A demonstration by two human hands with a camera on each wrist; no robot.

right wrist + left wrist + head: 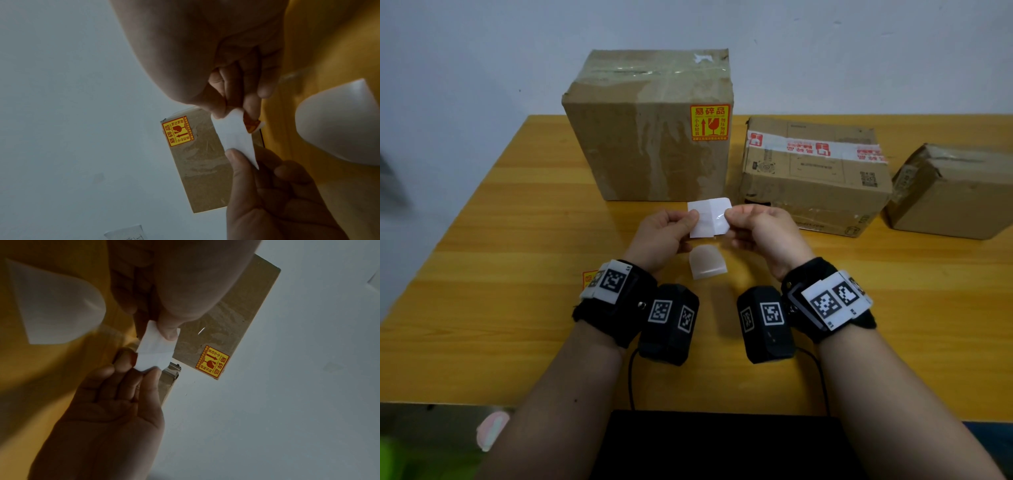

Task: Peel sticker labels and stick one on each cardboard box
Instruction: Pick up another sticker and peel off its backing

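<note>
Both hands are raised above the bench [482,274], approx. mid-width, near the front edge. Left hand [661,236] grip: thumb and fingers pinch the left edge of a white sticker sheet [709,217]. Right hand [760,229] grip: thumb and fingers pinch the sheet's right edge. The sheet is held clear of the bench, white side toward the head cam. In the right wrist view an orange-printed corner shows at the right fingertips [252,112]; whether it is peeling off cannot be told.

Below the hands a curled translucent backing piece [707,265] lies on the bench. An orange label [589,279] lies on the bench just beside the left wrist, partly hidden by the wrist unit.

Boxes, along the rear edge, left to right:
- Tall box [650,137]: mid-rear, carries an orange fragile sticker [710,122] at the front face's upper right.
- Low box [815,174]: just beside the tall box, red-white tape across the top.
- Small box [955,195]: rear right, cut by the frame edge.
</note>
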